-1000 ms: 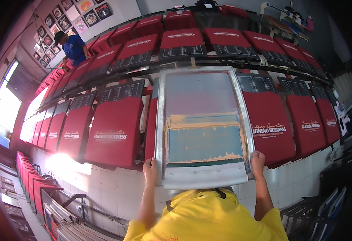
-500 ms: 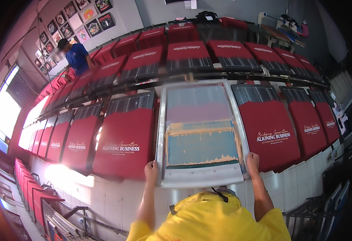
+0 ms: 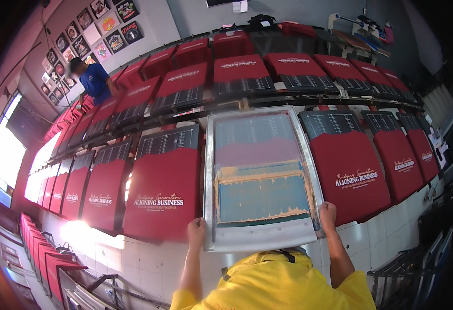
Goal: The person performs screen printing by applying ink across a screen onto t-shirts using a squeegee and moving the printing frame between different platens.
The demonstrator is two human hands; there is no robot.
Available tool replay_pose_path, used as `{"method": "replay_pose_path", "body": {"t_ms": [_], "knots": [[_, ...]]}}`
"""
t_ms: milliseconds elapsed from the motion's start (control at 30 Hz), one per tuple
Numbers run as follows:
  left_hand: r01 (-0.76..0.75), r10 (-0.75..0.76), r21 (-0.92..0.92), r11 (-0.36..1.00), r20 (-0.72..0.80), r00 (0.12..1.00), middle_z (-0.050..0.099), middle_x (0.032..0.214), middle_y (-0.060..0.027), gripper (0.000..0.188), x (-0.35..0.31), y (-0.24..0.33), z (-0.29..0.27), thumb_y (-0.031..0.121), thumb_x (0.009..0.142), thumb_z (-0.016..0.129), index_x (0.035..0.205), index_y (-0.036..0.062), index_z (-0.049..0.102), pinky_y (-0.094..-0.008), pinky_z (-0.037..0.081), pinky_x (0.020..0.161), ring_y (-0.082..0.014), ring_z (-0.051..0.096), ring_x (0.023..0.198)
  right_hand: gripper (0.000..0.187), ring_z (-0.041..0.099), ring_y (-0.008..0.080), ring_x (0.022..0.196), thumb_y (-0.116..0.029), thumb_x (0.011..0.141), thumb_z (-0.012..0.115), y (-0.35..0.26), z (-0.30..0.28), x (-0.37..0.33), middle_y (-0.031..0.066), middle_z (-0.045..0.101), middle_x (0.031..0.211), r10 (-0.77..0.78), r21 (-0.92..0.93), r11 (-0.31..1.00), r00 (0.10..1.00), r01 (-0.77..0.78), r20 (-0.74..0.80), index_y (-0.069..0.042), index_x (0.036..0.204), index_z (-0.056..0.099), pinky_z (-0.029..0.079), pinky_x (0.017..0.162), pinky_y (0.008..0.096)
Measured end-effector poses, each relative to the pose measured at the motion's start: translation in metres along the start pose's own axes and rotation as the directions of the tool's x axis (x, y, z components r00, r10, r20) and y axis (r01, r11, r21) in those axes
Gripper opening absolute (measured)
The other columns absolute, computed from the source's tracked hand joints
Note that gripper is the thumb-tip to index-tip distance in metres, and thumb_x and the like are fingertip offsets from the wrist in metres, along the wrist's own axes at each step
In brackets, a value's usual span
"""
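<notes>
I hold a metal-framed printing screen (image 3: 260, 175) by its near corners. My left hand (image 3: 196, 231) grips the near left corner, my right hand (image 3: 328, 213) the near right corner. The mesh is blue-green with a cream smear of ink across its middle. The screen lies over a red garment on a board between two printed red garments, one to the left (image 3: 162, 196) and one to the right (image 3: 350, 173), each with white lettering.
Rows of red garments on black boards run along a long white tiled table (image 3: 133, 258) and a second row behind. A person in a blue shirt (image 3: 94, 80) stands far left. Framed pictures (image 3: 97, 31) hang on the wall. Red racks (image 3: 45, 253) stand lower left.
The screen has shifted rightward along the row together with both hands. More of the printed garment on the left shows now. The person in blue appears lower in view.
</notes>
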State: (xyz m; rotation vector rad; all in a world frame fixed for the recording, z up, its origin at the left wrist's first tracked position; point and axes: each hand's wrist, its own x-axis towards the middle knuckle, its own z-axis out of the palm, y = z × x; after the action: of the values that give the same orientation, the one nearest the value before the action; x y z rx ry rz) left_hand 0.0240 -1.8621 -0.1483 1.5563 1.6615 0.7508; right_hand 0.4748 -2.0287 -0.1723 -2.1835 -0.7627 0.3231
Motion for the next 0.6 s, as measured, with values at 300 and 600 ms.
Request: {"method": "replay_pose_path", "body": {"t_ms": [300, 600], "knots": [[-0.11, 0.11, 0.224, 0.968, 0.014, 0.994, 0.068, 0.091, -0.0257, 0.029, 0.01, -0.016, 0.006, 0.02, 0.09, 0.056, 0.101, -0.0031, 0.07, -0.0444, 0.051, 0.076, -0.0431, 0.065, 0.09, 0.032, 0.06, 0.0474, 0.085, -0.021, 0.091, 0.047, 0.011, 0.006, 0.002, 0.0298, 0.062, 0.086, -0.062, -0.061, 0.996, 0.998, 0.062, 0.011, 0.006, 0.088, 0.063, 0.045, 0.076, 0.0506], [-0.639, 0.461, 0.289, 0.713, 0.493, 0.738, 0.061, 0.126, -0.0209, 0.045, -0.079, 0.063, -0.045, 0.018, 0.084, 0.067, 0.124, -0.0006, 0.061, -0.0438, 0.044, 0.102, -0.0378, 0.054, 0.122, 0.062, 0.047, 0.0335, 0.127, -0.018, 0.078, 0.073, -0.065, -0.066, -0.082, 0.0133, 0.051, 0.138, -0.621, -0.124, 0.622, 0.584, 0.773, 0.523, -0.005, 0.135, 0.051, 0.041, 0.105, 0.0432]]}}
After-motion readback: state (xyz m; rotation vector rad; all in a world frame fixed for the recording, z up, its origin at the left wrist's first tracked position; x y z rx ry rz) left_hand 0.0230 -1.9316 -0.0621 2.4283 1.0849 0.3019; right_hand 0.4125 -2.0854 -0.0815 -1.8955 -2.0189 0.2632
